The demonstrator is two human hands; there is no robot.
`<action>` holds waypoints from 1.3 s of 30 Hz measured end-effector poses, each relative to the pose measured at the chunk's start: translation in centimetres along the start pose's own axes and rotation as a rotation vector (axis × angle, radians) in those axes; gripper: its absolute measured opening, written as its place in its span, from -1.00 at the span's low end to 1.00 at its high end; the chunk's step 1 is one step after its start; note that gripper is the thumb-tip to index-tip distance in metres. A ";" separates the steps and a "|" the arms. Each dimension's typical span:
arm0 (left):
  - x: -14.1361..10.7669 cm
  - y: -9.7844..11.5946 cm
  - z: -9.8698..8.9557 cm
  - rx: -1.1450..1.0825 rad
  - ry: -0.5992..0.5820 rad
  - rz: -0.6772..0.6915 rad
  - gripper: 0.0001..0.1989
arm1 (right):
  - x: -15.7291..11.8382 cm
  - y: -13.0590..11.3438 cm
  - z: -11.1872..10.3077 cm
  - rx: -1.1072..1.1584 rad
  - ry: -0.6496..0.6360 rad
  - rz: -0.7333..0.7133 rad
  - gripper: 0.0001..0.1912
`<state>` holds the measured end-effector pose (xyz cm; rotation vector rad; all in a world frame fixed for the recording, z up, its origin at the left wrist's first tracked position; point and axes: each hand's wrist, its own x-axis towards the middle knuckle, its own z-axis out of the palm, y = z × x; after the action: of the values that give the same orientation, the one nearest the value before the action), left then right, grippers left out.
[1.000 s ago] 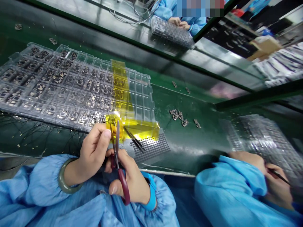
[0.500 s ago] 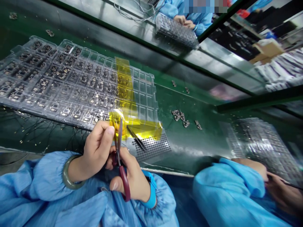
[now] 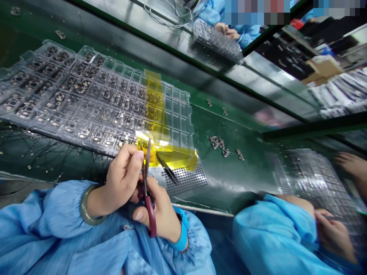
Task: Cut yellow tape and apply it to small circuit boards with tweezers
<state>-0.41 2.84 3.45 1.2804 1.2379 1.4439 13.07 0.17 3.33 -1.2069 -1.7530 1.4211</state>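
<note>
My left hand (image 3: pixel 123 177) is closed, thumb against fingers, pinching the near end of a yellow film strip (image 3: pixel 183 156). My right hand (image 3: pixel 160 210) grips scissors (image 3: pixel 151 221) with maroon handles, blades pointing away from me and parted. Those blades stand right beside my left fingertips, at the yellow film. Black tweezers (image 3: pixel 168 168) lie across the film and a perforated grid sheet (image 3: pixel 186 177). Behind my hands is a clear compartment tray (image 3: pixel 179 118) with small circuit boards in many pockets. Another yellow strip (image 3: pixel 155 95) runs across it.
Loose metal parts (image 3: pixel 219 143) are scattered on the green bench (image 3: pixel 200 122). Thin black wires (image 3: pixel 57 149) stick out along the tray's near edge. To the right, a co-worker's hand (image 3: pixel 335 229) is by another tray (image 3: pixel 315 172). Across the bench, another person's hands (image 3: pixel 228 30) touch stacked trays.
The view has shifted a little, so my hands and tray appear slightly further right. My hold on film and scissors looks the same. The right co-worker's hands have moved apart.
</note>
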 end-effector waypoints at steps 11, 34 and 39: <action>0.3 -0.3 -0.3 -0.024 -0.003 -0.021 -0.72 | 0.0 -0.5 -0.4 0.110 -0.041 0.095 -0.18; 0.0 -0.3 -0.6 0.056 -0.093 0.097 -0.82 | -0.1 -0.4 -0.6 0.030 -0.028 0.066 -0.13; 0.1 -0.3 -0.6 0.047 -0.087 0.097 -0.83 | -0.2 -0.2 -0.3 0.087 0.013 0.121 -0.18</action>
<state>-1.05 2.89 3.17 1.4374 1.1727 1.4179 13.40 0.10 3.64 -1.2910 -1.6156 1.5395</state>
